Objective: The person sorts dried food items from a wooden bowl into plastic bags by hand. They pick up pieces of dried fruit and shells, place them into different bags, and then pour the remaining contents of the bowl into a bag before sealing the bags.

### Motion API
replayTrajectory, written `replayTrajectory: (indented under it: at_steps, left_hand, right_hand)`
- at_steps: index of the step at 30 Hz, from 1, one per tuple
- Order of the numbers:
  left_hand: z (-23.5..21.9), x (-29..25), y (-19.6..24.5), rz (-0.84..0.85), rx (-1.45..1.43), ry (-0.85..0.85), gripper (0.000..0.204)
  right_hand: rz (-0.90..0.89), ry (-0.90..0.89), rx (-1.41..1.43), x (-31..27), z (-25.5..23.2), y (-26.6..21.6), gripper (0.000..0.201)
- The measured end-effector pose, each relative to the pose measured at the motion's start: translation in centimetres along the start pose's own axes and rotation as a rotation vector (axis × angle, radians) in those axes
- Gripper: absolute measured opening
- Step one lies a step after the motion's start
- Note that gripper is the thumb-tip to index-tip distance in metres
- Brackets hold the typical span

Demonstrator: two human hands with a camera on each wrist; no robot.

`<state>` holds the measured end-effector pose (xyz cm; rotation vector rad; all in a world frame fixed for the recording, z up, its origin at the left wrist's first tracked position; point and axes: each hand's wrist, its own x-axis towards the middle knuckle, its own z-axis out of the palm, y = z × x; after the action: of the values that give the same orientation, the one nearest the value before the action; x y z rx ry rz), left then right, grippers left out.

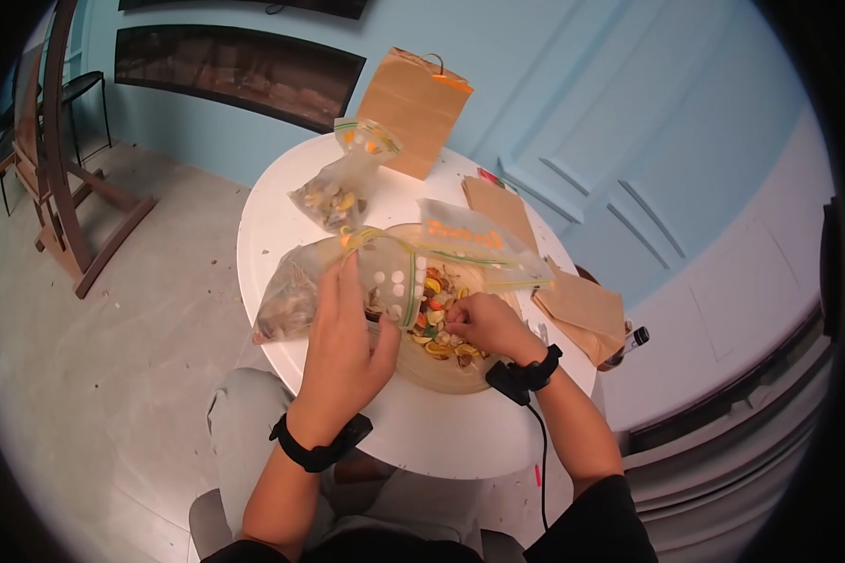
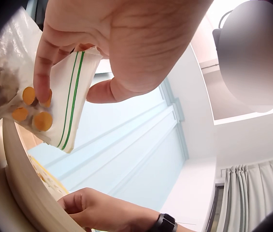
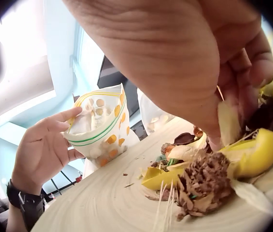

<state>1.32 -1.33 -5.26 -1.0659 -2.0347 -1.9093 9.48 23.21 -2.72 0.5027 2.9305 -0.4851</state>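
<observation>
My left hand (image 1: 343,347) grips the rim of a clear zip bag (image 1: 296,286) with white dots, fingers over its edge. The mouth of this bag gapes toward a round wooden tray (image 1: 446,382), and mixed dried bits show inside it. On the tray lies a heap of potpourri (image 1: 438,349): yellow peel (image 3: 259,157), petals and a brown cone (image 3: 204,186). Down in the heap, my right hand (image 1: 493,327) pinches a pale dried petal (image 3: 228,123) between thumb and fingers. Its fingertips are partly hidden among the pieces.
Another filled zip bag (image 1: 333,192) stands at the back of the white table (image 1: 432,441). An opened bag with orange lettering (image 1: 469,235) lies across the tray's far edge. Behind stands a brown paper bag (image 1: 413,103); folded paper bags (image 1: 582,310) lie at right, near a bottle (image 1: 637,338).
</observation>
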Motion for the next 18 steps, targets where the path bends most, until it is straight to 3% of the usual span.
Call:
replayTrajectory:
  at_steps: [3, 9, 14, 18]
  left_hand:
    - [-0.2, 0.0, -0.1, 0.01, 0.005, 0.008, 0.068]
    - [-0.2, 0.0, -0.4, 0.002, 0.019, 0.0, 0.068]
    - [0.2, 0.0, -0.3, 0.081, 0.057, 0.02, 0.068]
    - [0.5, -0.2, -0.2, 0.033, 0.032, -0.002, 0.069]
  right_hand:
    - [-0.045, -0.005, 0.046, 0.2, 0.0, 0.5, 0.015]
    - [0.169, -0.068, 0.7, -0.9, -2.5, -0.7, 0.024]
    - [0.04, -0.048, 0.987, -1.7, -3.0, -2.7, 0.028]
    - [-0.089, -0.072, 1.083, -1.5, -2.4, -6.0, 0.03]
